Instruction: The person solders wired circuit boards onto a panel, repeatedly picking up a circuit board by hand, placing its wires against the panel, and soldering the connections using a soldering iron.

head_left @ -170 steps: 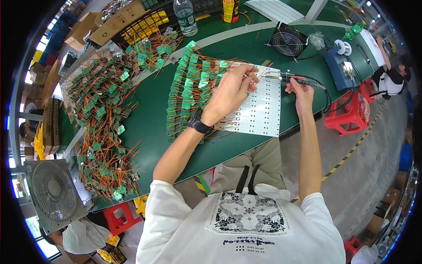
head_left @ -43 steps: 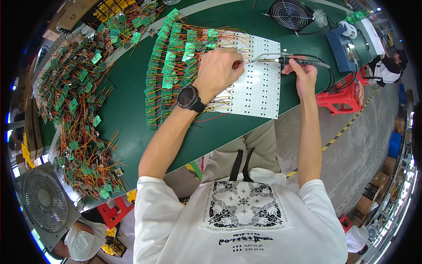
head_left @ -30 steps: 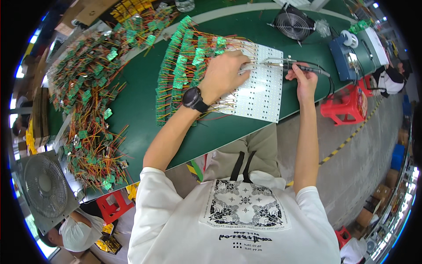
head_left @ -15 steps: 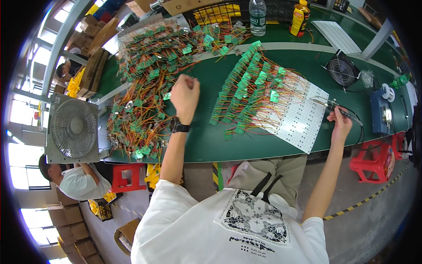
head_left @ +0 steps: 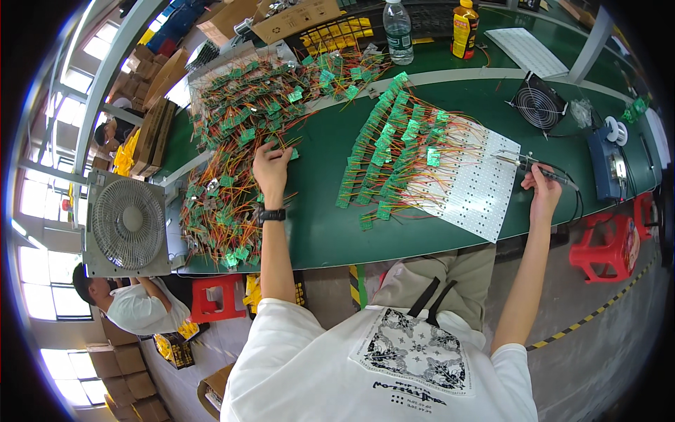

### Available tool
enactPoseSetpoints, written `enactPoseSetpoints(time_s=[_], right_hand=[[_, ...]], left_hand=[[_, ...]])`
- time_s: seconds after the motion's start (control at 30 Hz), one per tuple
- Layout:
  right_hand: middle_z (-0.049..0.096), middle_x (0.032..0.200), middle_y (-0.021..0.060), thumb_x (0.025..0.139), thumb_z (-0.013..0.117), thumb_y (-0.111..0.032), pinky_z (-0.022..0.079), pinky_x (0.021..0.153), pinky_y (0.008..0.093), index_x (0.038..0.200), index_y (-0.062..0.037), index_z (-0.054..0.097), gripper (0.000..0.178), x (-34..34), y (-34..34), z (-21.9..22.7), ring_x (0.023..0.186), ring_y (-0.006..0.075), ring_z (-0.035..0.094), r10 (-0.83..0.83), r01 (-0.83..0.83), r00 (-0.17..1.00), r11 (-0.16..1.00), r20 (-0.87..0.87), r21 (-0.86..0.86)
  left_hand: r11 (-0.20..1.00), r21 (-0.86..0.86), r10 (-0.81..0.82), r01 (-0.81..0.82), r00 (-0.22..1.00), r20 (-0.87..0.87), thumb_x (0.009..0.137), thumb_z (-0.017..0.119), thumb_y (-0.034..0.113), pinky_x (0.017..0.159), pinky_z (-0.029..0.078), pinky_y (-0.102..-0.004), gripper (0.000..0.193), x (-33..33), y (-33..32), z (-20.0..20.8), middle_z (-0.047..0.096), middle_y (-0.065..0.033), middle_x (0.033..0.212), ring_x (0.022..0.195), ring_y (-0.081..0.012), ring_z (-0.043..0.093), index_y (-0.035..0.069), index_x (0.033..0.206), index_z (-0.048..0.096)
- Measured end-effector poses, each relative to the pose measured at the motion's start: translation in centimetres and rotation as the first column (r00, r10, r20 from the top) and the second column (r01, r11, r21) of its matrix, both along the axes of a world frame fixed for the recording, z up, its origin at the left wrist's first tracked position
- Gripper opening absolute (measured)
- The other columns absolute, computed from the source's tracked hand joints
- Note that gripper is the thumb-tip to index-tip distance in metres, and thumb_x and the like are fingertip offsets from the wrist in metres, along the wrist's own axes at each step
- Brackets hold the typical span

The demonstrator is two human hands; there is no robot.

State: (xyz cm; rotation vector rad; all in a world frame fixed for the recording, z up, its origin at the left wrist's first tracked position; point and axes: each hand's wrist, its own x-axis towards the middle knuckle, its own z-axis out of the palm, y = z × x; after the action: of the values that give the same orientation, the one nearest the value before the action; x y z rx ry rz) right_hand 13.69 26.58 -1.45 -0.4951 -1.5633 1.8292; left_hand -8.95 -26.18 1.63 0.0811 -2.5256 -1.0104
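Note:
My left hand [head_left: 271,169] is at the right edge of a heap of small green circuit boards with red and yellow wires [head_left: 223,158]. Its thumb and fingers are apart, with nothing visible between them. A soldering iron [head_left: 552,174] with a black cable is held in my right hand [head_left: 540,191]. Its metal tip points left, over the right edge of a white perforated plate [head_left: 478,190]. Rows of green boards [head_left: 383,144] lie left of that plate, their wires running onto it.
Behind are a water bottle [head_left: 399,35], a yellow-labelled drink bottle [head_left: 464,29] and another white plate [head_left: 527,53]. To the right stand a small black fan [head_left: 538,105] and a blue soldering station [head_left: 609,169]. A large fan [head_left: 129,224] stands left, near a seated person [head_left: 144,306].
My left hand has moved left and slightly nearer, to the heap, and its fingers have parted. My right hand has stayed with the soldering iron beside the plate. The view has shifted slightly.

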Motion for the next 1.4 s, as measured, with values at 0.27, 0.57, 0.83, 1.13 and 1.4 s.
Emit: enactPoseSetpoints(time_s=[0.27, 0.57, 0.83, 1.13, 1.4], right_hand=[[0.065, 0.074, 0.0083, 0.089, 0.069, -0.012, 0.045, 0.055, 0.0229, 0.102, 0.0048, 0.065, 0.021, 0.3, 0.5, 0.0, 0.057, 0.0148, 0.061, 0.020, -0.020, 1.000, 1.000, -0.010, -0.003], [0.065, 0.073, 0.0088, 0.087, 0.071, -0.012, 0.044, 0.053, 0.0231, 0.098, 0.0036, 0.065, 0.020, 0.2, 0.3, -0.2, 0.056, 0.0146, 0.061, -0.011, 0.011, 1.000, 0.999, 0.003, -0.040], [0.066, 0.077, 0.0095, 0.088, 0.071, -0.014, 0.047, 0.058, 0.0246, 0.098, 0.0030, 0.066, 0.020, 0.0, 0.9, 0.1, 0.063, 0.0156, 0.063, -0.023, 0.022, 1.000, 0.998, -0.013, -0.061], [0.067, 0.081, 0.0103, 0.090, 0.068, -0.012, 0.049, 0.063, 0.0256, 0.102, 0.0040, 0.064, 0.021, 0.6, -1.2, 1.1, 0.067, 0.0170, 0.064, 0.010, -0.011, 1.000, 1.000, -0.022, -0.024], [0.066, 0.082, 0.0114, 0.090, 0.068, -0.012, 0.050, 0.064, 0.0271, 0.107, 0.0050, 0.061, 0.025, 0.1, 0.5, 0.9, 0.069, 0.0183, 0.064, 0.157, -0.149, 0.983, 0.984, 0.091, -0.097]], left_hand=[[0.864, 0.493, -0.212, 0.100, 0.961, 0.176, 0.092, 0.066, 0.014, 0.062, 0.052, -0.0243, 0.027, 6.4, 3.1, 2.5, 0.072, -0.0100, 0.090, 0.081, -0.0127, 0.068, -0.008, 0.107, 0.064], [0.595, 0.531, -0.737, 0.603, 0.673, 0.061, 0.094, 0.065, 0.009, 0.066, 0.049, -0.0215, 0.016, 9.3, 14.0, 6.8, 0.073, -0.0094, 0.083, 0.071, -0.0103, 0.067, -0.006, 0.098, 0.065], [0.113, 0.480, -0.953, 0.870, 0.231, -0.195, 0.089, 0.069, 0.001, 0.070, 0.056, -0.0270, 0.016, 11.7, 24.4, 8.1, 0.074, -0.0132, 0.091, 0.080, -0.0158, 0.070, -0.008, 0.102, 0.070], [0.344, 0.216, -0.934, 0.914, 0.310, 0.176, 0.093, 0.064, 0.010, 0.054, 0.048, -0.0265, 0.016, 9.5, 27.9, 5.0, 0.067, -0.0078, 0.069, 0.057, -0.0116, 0.060, -0.006, 0.095, 0.066], [0.246, 0.300, -0.969, 0.922, 0.229, 0.088, 0.090, 0.063, 0.011, 0.060, 0.051, -0.0289, 0.015, 9.6, 29.9, 2.9, 0.069, -0.0121, 0.076, 0.063, -0.0178, 0.065, -0.003, 0.094, 0.067]])
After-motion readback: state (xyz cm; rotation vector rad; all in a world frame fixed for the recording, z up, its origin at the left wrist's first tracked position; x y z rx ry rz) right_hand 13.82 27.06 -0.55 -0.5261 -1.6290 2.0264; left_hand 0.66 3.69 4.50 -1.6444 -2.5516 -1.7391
